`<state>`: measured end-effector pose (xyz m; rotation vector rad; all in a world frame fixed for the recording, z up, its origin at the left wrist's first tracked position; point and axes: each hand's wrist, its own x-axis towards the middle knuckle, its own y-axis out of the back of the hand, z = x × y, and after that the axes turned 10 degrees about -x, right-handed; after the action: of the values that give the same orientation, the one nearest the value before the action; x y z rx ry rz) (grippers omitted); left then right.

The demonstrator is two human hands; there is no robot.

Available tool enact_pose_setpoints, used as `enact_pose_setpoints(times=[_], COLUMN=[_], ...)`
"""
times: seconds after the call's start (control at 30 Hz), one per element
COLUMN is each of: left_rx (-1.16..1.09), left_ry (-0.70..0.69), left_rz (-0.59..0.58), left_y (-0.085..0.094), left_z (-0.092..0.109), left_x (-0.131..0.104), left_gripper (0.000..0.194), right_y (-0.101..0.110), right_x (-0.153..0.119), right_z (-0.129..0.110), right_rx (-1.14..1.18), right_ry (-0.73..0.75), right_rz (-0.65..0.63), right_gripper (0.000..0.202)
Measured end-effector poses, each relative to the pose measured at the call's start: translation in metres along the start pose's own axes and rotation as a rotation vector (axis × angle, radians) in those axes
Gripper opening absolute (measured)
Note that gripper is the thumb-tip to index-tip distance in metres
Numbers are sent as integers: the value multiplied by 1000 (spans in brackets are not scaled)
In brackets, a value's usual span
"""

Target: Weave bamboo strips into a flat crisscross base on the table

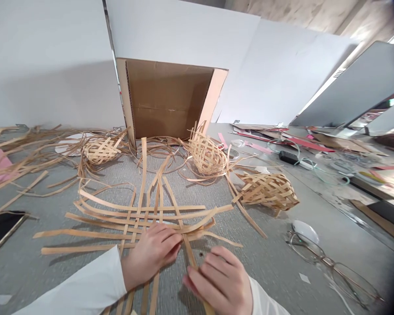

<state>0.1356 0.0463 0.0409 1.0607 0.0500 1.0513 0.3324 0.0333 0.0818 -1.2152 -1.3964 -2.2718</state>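
Observation:
Flat bamboo strips (170, 209) cross over and under each other in a loose open weave on the grey table before me. My left hand (155, 250) presses on the near right part of the weave, its fingers curled together over the strips; its thumb side is partly hidden. Nearer to me on the right, my right hand (220, 278) is closed around one slanting bamboo strip (189, 249), which runs out from the weave's right side. The fingertips of that hand are slightly blurred. Long loose ends stick out to the left, right and far side, and some pass beneath my left forearm.
Woven bamboo pieces (206, 155) stand beyond the weave, another (271, 191) to the right. An open cardboard box (170, 103) leans at the back. Loose strips (29, 153) heap up at left. Eyeglasses (328, 262) and a white mouse (305, 231) lie right; a phone (3, 229) lies left.

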Motion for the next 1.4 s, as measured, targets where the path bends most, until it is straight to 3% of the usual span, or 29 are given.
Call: enact_pose_setpoints(times=[0.17,0.27,0.4,0.53,0.73,1.0,1.17,1.4], left_rx=[-88,-139,-230,-321,-382,-321,-244,-147], left_ry=[72,104,180,239,273,204,92,5], left_rz=[-41,-84,-96,-94,-59,-44,-84,-98], left_y=[2,6,10,13,12,8,10,13], left_z=[1,3,6,6,1,0,1,1], left_x=[2,4,5,4,3,0,-1,2], left_gripper=[24,21,19,17,15,16,27,35], right_y=[14,17,15,19,29,-4,-20,-26], right_x=[4,1,-3,-1,-8,-52,-53,-29], right_z=[19,31,38,35,10,-47,-76,-101], right_rx=[116,114,234,365,209,-20,-180,-45], right_ry=[-356,-560,-703,-655,-587,-622,-684,-649], right_rz=[-16,1,-94,-118,-4,32,152,-53], right_gripper=[8,8,16,17,18,34,41,26])
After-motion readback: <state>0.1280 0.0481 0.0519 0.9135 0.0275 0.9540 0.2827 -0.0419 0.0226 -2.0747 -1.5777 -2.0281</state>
